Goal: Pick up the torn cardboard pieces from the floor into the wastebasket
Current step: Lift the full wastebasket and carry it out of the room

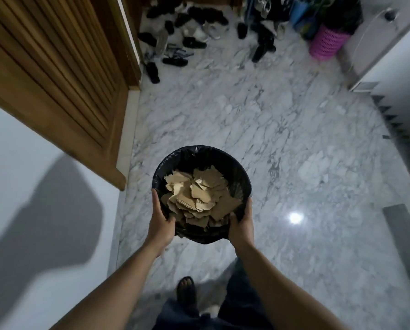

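A round wastebasket (200,153) lined with a black plastic bag is held up above the marble floor. Several torn brown cardboard pieces (199,194) fill it in a loose heap. My left hand (160,220) grips the near left rim, thumb over the edge. My right hand (242,222) grips the near right rim the same way. No cardboard pieces show on the visible floor.
A slatted wooden door (56,75) stands at the left. Several dark shoes and sandals (182,36) lie scattered at the far end. A pink basket (327,41) sits at the far right by a white wall. My sandalled foot (186,289) is below.
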`<state>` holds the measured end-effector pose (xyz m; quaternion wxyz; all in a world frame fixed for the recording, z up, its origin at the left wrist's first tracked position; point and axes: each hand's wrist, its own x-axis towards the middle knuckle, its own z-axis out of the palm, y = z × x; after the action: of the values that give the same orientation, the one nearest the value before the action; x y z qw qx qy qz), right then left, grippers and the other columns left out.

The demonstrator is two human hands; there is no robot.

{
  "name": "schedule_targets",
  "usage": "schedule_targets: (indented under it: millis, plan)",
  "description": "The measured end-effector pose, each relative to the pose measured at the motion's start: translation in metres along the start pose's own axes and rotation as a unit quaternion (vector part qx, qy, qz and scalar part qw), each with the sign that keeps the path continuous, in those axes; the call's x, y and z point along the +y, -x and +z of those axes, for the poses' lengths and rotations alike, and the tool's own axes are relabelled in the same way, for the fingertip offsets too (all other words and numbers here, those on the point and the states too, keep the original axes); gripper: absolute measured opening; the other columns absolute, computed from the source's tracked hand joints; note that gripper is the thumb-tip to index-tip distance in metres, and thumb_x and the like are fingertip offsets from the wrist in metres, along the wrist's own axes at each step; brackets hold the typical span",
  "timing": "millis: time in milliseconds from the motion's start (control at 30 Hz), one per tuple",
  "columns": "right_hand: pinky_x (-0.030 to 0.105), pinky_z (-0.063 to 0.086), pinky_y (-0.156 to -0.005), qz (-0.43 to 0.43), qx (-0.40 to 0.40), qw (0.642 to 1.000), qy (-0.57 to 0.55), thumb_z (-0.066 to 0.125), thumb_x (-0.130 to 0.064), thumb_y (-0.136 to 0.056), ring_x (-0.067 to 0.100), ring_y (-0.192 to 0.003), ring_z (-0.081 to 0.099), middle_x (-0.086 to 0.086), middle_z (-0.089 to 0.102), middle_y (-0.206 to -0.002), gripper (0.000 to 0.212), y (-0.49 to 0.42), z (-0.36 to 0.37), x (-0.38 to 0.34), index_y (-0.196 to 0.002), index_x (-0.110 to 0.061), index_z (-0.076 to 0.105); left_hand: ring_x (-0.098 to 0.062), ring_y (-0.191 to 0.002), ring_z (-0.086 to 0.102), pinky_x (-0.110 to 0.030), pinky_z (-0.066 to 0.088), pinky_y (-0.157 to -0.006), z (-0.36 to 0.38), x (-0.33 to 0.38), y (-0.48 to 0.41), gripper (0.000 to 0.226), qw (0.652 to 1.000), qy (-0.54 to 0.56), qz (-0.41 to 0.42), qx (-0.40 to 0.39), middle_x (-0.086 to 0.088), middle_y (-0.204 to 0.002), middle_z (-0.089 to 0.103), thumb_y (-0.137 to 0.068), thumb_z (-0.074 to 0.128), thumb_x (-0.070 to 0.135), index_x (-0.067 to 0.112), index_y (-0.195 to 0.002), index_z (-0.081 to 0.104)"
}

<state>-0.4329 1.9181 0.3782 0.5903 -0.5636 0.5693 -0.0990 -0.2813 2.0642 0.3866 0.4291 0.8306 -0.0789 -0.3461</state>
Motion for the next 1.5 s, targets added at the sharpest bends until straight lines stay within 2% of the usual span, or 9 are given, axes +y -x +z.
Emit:
schedule_targets:
  millis: [100,233,467,600,733,833,967,1167,1500]
  plan:
    - [0.027,0.055,-0.075,-0.018,0.025,1.0,-0.005,0.044,-0.009,-0.101,-0.005,-0.085,0.053,-0.009,0.045,-0.148,0.078,-0.043,-0.014,-0.031,-0.154,-0.051,0.004,0.003,-0.077,0.046,-0.02,0.048,-0.061,0.018,0.043,-0.039,0.09,1.0,-0.018,0.021,-0.002,0.002,-0.162,0.02,-0.099,0.051,0.008,0.048,-0.151,-0.012]
    - [0.021,0.053,-0.066,-0.044,0.035,0.998,-0.029,0.042,-0.006,-0.101,-0.006,-0.082,0.052,-0.008,0.041,-0.15,0.077,-0.117,-0.043,-0.068,-0.156,-0.046,0.005,0.006,-0.076,0.046,-0.02,0.044,-0.063,0.058,0.114,-0.098,0.087,0.999,-0.017,0.04,-0.011,0.0,-0.162,0.019,-0.1,0.048,0.004,0.044,-0.153,-0.009]
    - [0.056,0.061,-0.071,-0.019,0.056,0.995,-0.085,0.035,-0.002,-0.097,0.023,-0.097,0.062,-0.007,0.048,-0.14,0.084,-0.238,-0.114,-0.144,-0.146,-0.065,0.008,-0.025,-0.132,0.046,-0.024,0.049,-0.077,0.145,0.247,-0.187,0.089,0.998,-0.048,0.049,-0.015,0.004,-0.163,0.013,-0.097,0.046,0.001,0.048,-0.152,-0.007]
    - [0.063,0.058,-0.06,-0.017,0.055,0.993,-0.104,0.032,-0.002,-0.095,0.031,-0.085,0.068,-0.009,0.055,-0.129,0.082,-0.299,-0.158,-0.193,-0.146,-0.063,0.012,-0.004,-0.07,0.051,-0.024,0.045,-0.058,0.192,0.31,-0.233,0.09,0.997,-0.055,0.057,-0.016,0.0,-0.162,0.017,-0.097,0.045,0.001,0.051,-0.151,-0.007]
    - [0.063,0.058,-0.059,-0.023,0.069,0.989,-0.129,0.032,-0.002,-0.092,0.036,-0.091,0.068,-0.005,0.056,-0.132,0.085,-0.353,-0.19,-0.233,-0.143,-0.067,0.012,-0.001,-0.089,0.054,-0.004,0.039,-0.045,0.231,0.363,-0.28,0.087,0.995,-0.051,0.078,-0.035,-0.002,-0.163,0.013,-0.096,0.045,-0.003,0.04,-0.155,-0.004]
    - [0.064,0.058,-0.06,-0.02,0.079,0.99,-0.115,0.033,-0.006,-0.091,0.038,-0.091,0.069,-0.005,0.059,-0.126,0.085,-0.395,-0.206,-0.266,-0.141,-0.071,0.01,0.001,-0.08,0.052,-0.013,0.044,-0.054,0.257,0.398,-0.327,0.087,0.995,-0.047,0.086,-0.037,-0.002,-0.162,0.018,-0.096,0.044,-0.001,0.043,-0.154,-0.004]
    - [0.062,0.059,-0.063,-0.047,0.093,0.984,-0.148,0.03,-0.001,-0.089,0.034,-0.103,0.064,-0.004,0.055,-0.136,0.085,-0.473,-0.22,-0.309,-0.146,-0.063,0.014,-0.018,-0.116,0.054,-0.043,0.057,-0.083,0.292,0.445,-0.412,0.092,0.993,-0.014,0.097,-0.071,0.001,-0.161,0.024,-0.094,0.048,0.004,0.056,-0.148,-0.005]
    - [0.057,0.06,-0.058,-0.039,0.132,0.975,-0.175,0.035,-0.002,-0.092,0.032,-0.092,0.067,-0.003,0.055,-0.134,0.083,-0.595,-0.226,-0.393,-0.144,-0.063,0.018,-0.025,-0.108,0.061,-0.052,0.061,-0.067,0.334,0.534,-0.545,0.094,0.983,0.037,0.105,-0.143,0.007,-0.159,0.027,-0.095,0.057,0.012,0.07,-0.137,-0.004]
    - [0.056,0.061,-0.061,-0.024,0.167,0.96,-0.222,0.039,-0.008,-0.075,0.04,-0.099,0.067,0.0,0.053,-0.136,0.093,-0.769,-0.28,-0.513,-0.142,-0.068,0.013,-0.027,-0.113,0.06,-0.056,0.059,-0.072,0.419,0.711,-0.697,0.094,0.968,0.025,0.135,-0.211,0.01,-0.148,0.041,-0.094,0.062,0.018,0.066,-0.141,-0.004]
